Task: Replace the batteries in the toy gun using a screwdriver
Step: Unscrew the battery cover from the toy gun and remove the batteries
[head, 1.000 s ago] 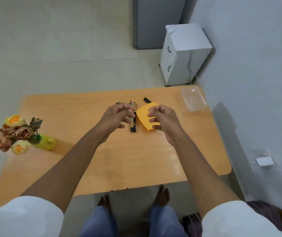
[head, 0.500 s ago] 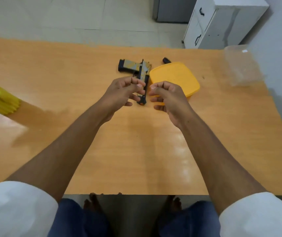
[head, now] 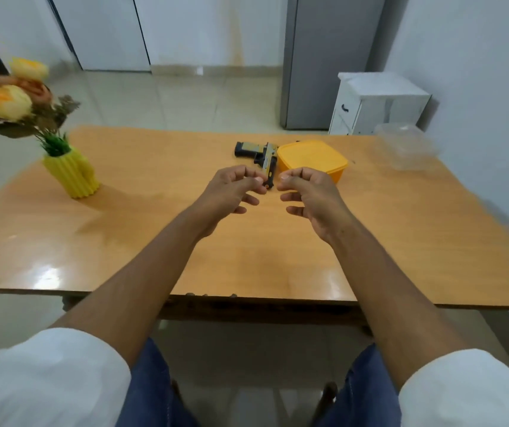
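Observation:
A black and tan toy gun [head: 262, 157] lies on the wooden table [head: 154, 235], its muzzle toward me, right beside a yellow lidded container [head: 311, 158]. My left hand [head: 231, 192] hovers just in front of the muzzle, fingers curled and apart, holding nothing. My right hand [head: 305, 192] hovers level with it a little to the right, in front of the yellow container, also with loose curled fingers and nothing in it. No screwdriver or batteries show.
A yellow ribbed vase [head: 72, 172] with artificial flowers stands at the table's left. A clear plastic container [head: 407, 149] sits at the far right corner. Behind are a white drawer cabinet [head: 373, 106] and a grey cabinet [head: 324, 60].
The view has tilted up, so the vase and far wall show now. Both hands stay in front of the gun and have drawn slightly apart.

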